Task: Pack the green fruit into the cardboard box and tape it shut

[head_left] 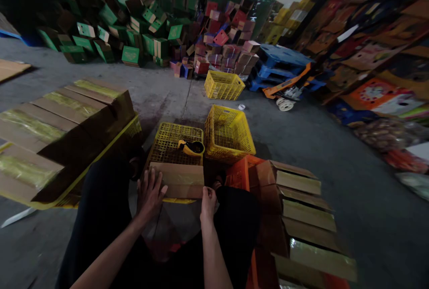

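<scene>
Both hands grip a flat cardboard box (179, 178) lying on the near edge of an upturned yellow crate (174, 144). The left hand (149, 193) presses spread fingers on its left end; the right hand (208, 202) pinches its near right corner. A yellow tape dispenser (190, 147) rests on the crate's far right corner. Beside it an upright yellow crate (228, 133) looks empty.

No legible text anywhere; prints on green boxes (130, 54) and coloured cartons (378, 92) too blurred to read.
</scene>
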`<act>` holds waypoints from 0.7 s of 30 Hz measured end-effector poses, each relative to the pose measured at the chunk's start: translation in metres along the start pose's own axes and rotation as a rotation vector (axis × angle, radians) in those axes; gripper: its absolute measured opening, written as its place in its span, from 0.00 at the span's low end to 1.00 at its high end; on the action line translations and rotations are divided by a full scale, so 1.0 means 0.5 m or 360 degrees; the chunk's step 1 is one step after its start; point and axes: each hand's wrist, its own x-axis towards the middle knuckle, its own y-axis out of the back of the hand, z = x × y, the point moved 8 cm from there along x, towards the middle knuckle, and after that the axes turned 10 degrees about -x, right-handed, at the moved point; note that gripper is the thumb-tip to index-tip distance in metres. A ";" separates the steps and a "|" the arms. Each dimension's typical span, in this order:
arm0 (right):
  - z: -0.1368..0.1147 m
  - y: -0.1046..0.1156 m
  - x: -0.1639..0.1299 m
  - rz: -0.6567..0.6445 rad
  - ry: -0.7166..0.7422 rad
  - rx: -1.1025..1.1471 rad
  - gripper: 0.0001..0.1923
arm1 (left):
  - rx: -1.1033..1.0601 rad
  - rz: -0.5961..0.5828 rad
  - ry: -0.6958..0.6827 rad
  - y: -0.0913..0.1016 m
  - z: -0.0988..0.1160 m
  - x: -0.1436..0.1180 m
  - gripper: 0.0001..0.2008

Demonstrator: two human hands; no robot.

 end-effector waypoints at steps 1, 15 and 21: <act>0.001 -0.002 0.000 0.0002 -0.0012 0.0016 0.19 | 0.0004 0.0004 -0.0039 -0.003 0.008 -0.003 0.28; 0.008 -0.015 0.006 -0.0055 -0.0031 0.0086 0.18 | -0.0125 -0.0299 -0.0756 -0.121 0.266 -0.038 0.30; 0.008 -0.024 0.013 -0.0121 -0.0079 0.0144 0.22 | -0.0200 -0.0324 -0.0731 -0.117 0.266 -0.019 0.28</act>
